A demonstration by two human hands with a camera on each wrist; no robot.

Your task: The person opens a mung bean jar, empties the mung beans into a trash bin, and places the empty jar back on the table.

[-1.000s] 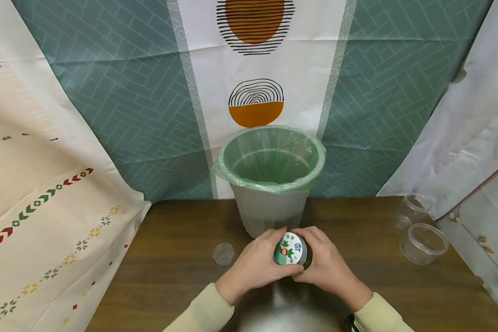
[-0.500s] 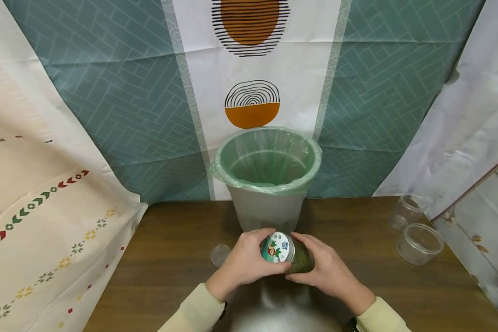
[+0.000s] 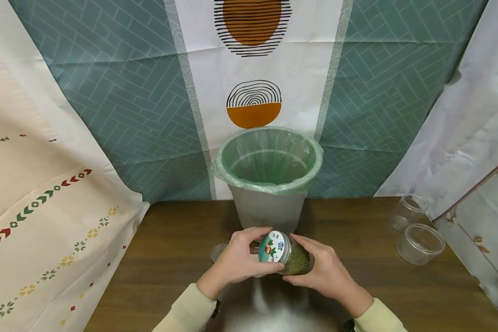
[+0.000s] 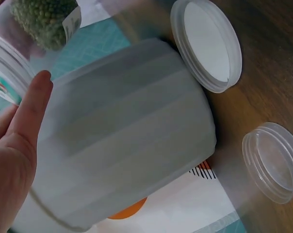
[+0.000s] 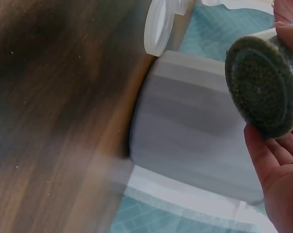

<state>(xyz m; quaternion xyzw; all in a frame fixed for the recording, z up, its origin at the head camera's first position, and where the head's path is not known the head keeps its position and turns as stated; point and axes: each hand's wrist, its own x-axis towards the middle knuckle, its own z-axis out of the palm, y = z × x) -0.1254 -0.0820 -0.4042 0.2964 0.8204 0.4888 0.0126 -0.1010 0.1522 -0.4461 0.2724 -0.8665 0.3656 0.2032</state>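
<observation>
A clear jar (image 3: pixel 296 260) holds small green grains that look like mung beans. It lies tilted in front of the bin, its printed white-and-green lid (image 3: pixel 271 246) facing left. My left hand (image 3: pixel 240 260) grips the lid end between thumb and fingers. Around the jar's base end curls my right hand (image 3: pixel 325 263). Dark green grains fill the jar's bottom (image 5: pixel 263 87) in the right wrist view. The lid looks seated on the jar. On the table near my left hand lie a lid with a white inside (image 4: pixel 207 43) and a clear lid (image 4: pixel 272 162).
A grey bin (image 3: pixel 269 207) with a green liner bag (image 3: pixel 269 186) stands just beyond my hands. Two open clear containers, a taller one (image 3: pixel 406 212) and a wider one (image 3: pixel 420 244), stand at the table's right. Patterned cloths (image 3: pixel 149 115) hang behind and beside the wooden table (image 3: pixel 170 258).
The jar has moved left and tipped further onto its side, so more of its green contents shows. My left hand has shifted left with the lid end, partly covering the clear lid.
</observation>
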